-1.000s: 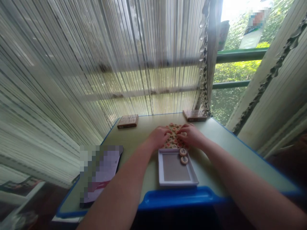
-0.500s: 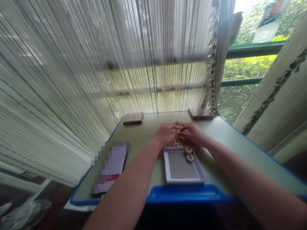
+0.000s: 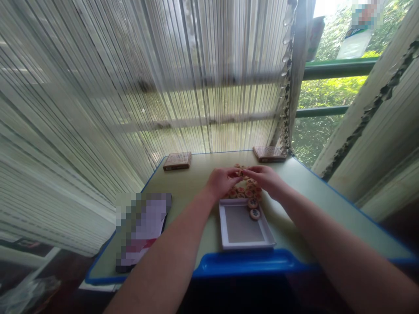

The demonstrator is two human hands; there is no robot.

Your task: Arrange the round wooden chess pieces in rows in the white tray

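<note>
A heap of round wooden game pieces with red and dark marks lies in the middle of the green table. My left hand and my right hand curl over the far side of the heap, fingertips nearly meeting and touching the pieces. What each hand grips is hidden. In front of the heap stands a shallow white tray with two pieces in its far right corner.
Two flat wooden boxes lie at the table's far edge, one left and one right. A blurred flat object lies at the near left. A blue rim bounds the near edge. Striped curtains hang behind.
Both hands have lifted slightly and drawn together over the far part of the heap. The view has shifted a little; the tray and its two pieces stay as they were.
</note>
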